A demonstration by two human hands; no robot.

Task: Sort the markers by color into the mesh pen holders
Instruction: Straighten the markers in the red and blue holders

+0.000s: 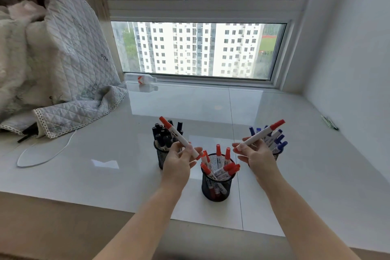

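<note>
Three black mesh pen holders stand on the white sill. The left holder is full of black markers. In the middle holder, nearest me, are several red markers. The right holder, mostly hidden behind my right hand, carries blue markers. My left hand grips a red-capped white marker, its cap pointing up and left. My right hand pinches another red-capped marker, cap up and right. Both hands hover just above the middle holder.
A quilted blanket drapes over the sill's left side, with a white cable looping beside it. A small bottle lies by the window frame. A few dark pens lie at the far right, near the wall.
</note>
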